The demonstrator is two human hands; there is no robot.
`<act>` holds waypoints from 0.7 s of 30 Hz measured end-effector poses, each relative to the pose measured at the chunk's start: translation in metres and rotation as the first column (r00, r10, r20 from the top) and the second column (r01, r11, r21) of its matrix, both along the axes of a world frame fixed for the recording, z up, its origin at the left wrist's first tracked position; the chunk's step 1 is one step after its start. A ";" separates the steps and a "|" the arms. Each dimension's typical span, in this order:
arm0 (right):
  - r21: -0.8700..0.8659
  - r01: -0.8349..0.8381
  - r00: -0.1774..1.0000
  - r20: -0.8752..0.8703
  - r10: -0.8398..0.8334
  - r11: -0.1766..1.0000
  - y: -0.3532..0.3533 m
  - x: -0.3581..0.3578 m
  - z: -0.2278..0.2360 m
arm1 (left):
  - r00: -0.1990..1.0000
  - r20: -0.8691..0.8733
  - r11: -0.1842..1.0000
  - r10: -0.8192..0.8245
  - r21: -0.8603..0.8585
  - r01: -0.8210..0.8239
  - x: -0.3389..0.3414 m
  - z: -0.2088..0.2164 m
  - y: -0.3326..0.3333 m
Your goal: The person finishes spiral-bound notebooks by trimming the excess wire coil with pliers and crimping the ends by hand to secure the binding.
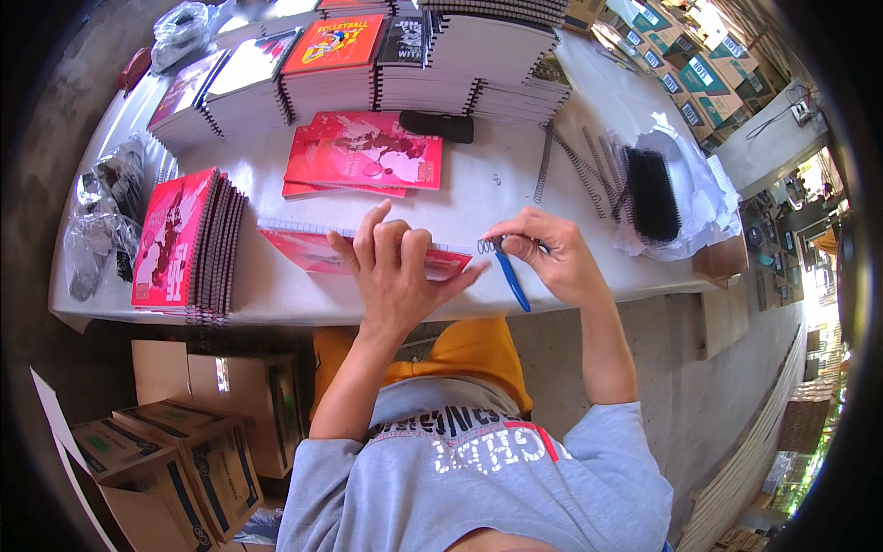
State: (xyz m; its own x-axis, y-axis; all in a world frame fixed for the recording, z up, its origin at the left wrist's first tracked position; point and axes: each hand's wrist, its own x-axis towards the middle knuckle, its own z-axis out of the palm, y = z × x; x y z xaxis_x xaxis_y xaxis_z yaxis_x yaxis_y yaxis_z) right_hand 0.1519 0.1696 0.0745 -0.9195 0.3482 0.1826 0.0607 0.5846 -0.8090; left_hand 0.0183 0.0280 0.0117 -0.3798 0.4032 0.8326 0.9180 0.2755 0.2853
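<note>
My left hand grips a pink-covered notebook, tilted up on its long edge near the table's front, its fingers bent over the top. By the notebook's right end, my right hand is closed around blue-handled pliers, whose handle points down toward me. A short dark wire coil shows at the right fingertips; how far it runs into the notebook is hidden. Beyond my left hand, pink notebook covers or blocks lie in a loose pile with a black case on top.
Spiral-bound pink notebooks are stacked at left, beside plastic-wrapped dark items. Tall stacks of notebooks line the back. Loose coils and a dense bundle of black coils on plastic lie at right. Cardboard boxes stand lower left.
</note>
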 end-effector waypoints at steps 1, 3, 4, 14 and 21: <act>0.000 -0.005 1.000 0.005 0.005 1.000 -0.003 -0.003 -0.004 | 1.000 0.005 1.000 0.005 0.000 -0.005 -0.002 -0.002 0.002; 0.005 0.042 0.971 -0.235 -0.040 0.999 -0.007 -0.009 -0.012 | 0.998 -0.044 0.999 0.039 0.005 -0.039 -0.004 -0.004 0.004; 0.004 0.038 0.972 -0.230 -0.036 0.999 -0.007 -0.011 -0.012 | 0.998 -0.039 0.999 0.043 0.003 -0.043 -0.004 -0.004 0.005; -0.058 -0.209 0.978 -0.023 0.208 0.976 0.000 -0.019 0.004 | 0.999 0.028 0.993 -0.029 -0.110 0.032 0.000 0.005 -0.006; -0.720 -0.337 0.900 -0.057 0.432 0.607 0.026 -0.021 -0.002 | 0.993 0.084 0.981 -0.087 -0.165 0.101 0.002 0.016 -0.009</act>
